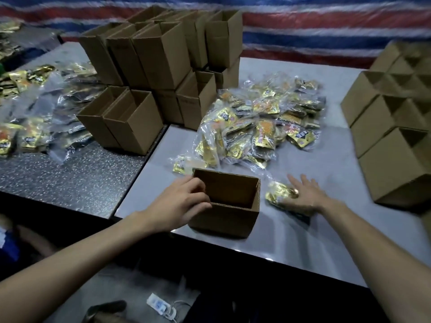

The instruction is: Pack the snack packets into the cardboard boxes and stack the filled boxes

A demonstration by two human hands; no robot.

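Observation:
An open, empty cardboard box (224, 217) stands on the pale table (303, 243) close to its near edge. My left hand (182, 201) grips the box at its left rim, fingers curled over the wall. Just right of the box lies a gold snack packet (277, 194). My right hand (305, 194) rests on it with fingers straight and spread. Behind the box sits a heap of gold snack packets in clear plastic bags (261, 127).
Open empty boxes are stacked at the back left (161, 57), and more boxes stacked on their sides stand at the right (391, 145). A second table on the left carries more bags of packets (39, 113). A white power strip (161, 304) lies on the floor below.

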